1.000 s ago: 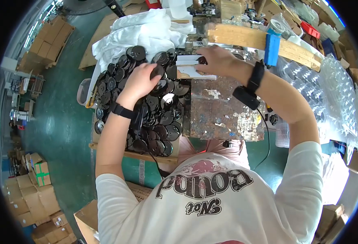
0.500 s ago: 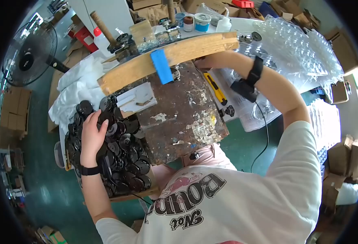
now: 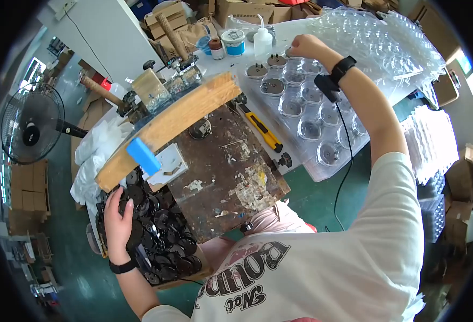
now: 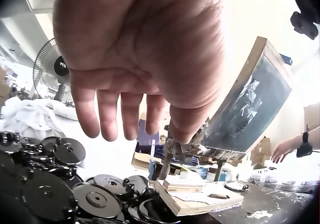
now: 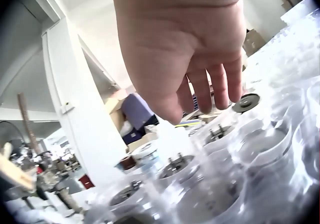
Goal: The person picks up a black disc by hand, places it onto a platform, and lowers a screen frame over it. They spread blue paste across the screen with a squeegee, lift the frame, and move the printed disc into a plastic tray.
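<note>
My left hand [image 3: 117, 226] rests at the pile of dark round metal discs [image 3: 164, 236] on the left. In the left wrist view its fingers [image 4: 107, 116] hang straight and hold nothing, with discs [image 4: 97, 199] below and beyond. My right hand [image 3: 310, 47] reaches over the far part of a clear plastic tray [image 3: 322, 172] with round cups. Its fingers [image 5: 202, 94] point down, extended, in the right wrist view. A grey disc [image 5: 246, 102] shows right beside the little finger. Several nearby cups hold discs with upright pins [image 5: 177, 165].
A wooden lever [image 3: 188, 115] with blue tape [image 3: 143, 155] spans the stained bench board [image 3: 220, 188]. Beneath it are a white-topped block [image 3: 171, 163] and a single disc [image 3: 200, 129]. A yellow cutter [image 3: 263, 131], squeeze bottle [image 3: 262, 43] and white tub [image 3: 233, 43] stand nearby.
The view has swung rightward. My right hand has gone from the white-topped block, where it held a small dark piece, past the lever to the tray. My left hand stays by the disc pile.
</note>
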